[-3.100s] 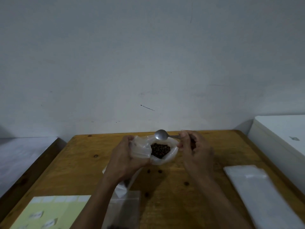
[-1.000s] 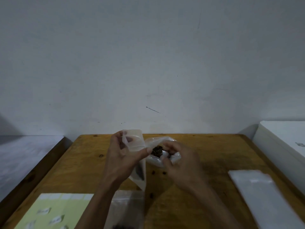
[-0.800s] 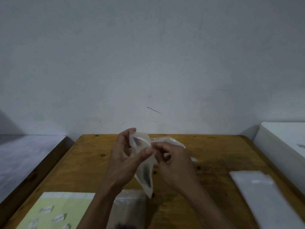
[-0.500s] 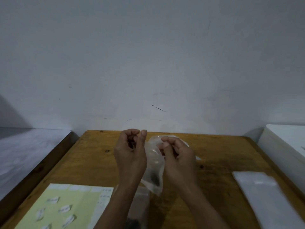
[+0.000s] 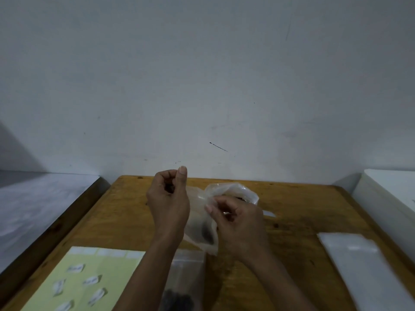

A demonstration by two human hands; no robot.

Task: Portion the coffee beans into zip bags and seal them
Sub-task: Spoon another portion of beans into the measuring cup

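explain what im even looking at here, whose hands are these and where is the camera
There is no machine: a person wears one camera on the head, looking forward and down at their own bare hands. The left hand and right hand pinch the top of a small clear zip bag with dark coffee beans at its bottom. Behind it on the wooden table stands an open bag of beans. Nearer lie a filled zip bag, a yellow label sheet and a stack of empty bags.
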